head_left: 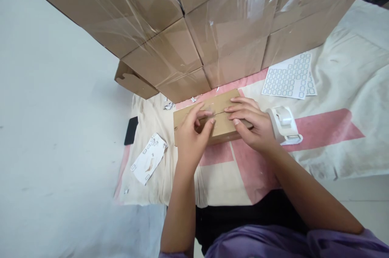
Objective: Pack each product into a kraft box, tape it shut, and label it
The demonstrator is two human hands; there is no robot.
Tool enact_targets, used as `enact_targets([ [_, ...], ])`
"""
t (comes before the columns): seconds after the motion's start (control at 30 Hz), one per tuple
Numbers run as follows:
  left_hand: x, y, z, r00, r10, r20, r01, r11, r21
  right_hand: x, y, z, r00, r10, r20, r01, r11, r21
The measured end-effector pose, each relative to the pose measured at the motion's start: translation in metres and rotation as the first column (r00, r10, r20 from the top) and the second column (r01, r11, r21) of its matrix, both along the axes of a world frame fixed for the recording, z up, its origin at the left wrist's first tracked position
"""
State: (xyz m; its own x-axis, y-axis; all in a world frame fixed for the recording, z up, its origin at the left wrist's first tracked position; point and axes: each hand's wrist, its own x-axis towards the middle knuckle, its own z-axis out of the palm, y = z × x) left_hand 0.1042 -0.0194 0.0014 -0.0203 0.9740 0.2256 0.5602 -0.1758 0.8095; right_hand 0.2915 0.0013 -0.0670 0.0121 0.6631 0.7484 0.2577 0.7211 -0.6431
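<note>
A small closed cardboard box lies on the cloth in front of me, with a seam running along its top. My left hand rests on the box's left part, fingers curved and thumb apart from the index finger. Its fingertips touch the top beside the seam, where a small clear patch shows, perhaps tape or a sticker. On the right part of the lid lies my right hand, fingers spread flat and holding nothing. A white tape dispenser is just right of my right wrist.
Stacked cardboard boxes wrapped in clear film rise behind. An open box is at their left foot. Sticker sheets lie right, a torn sheet left, near a black phone-like object. Crumpled scraps lie behind the box.
</note>
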Motion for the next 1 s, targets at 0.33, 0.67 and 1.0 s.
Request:
enact_targets([
  [0.33,-0.003,0.004,0.010,0.970,0.028,0.241,0.009,0.988,-0.153,0.001,0.000,0.002,1.000,0.000,0.015,0.000,1.000,-0.012],
  [0.67,-0.002,0.004,0.005,1.000,-0.015,-0.017,0.014,0.997,-0.072,0.001,-0.001,0.004,1.000,0.005,0.010,-0.004,1.000,-0.024],
  [1.0,0.000,-0.004,0.007,0.972,0.039,-0.232,-0.017,0.995,0.093,0.002,-0.002,0.003,1.000,0.013,0.012,-0.013,0.999,-0.034],
])
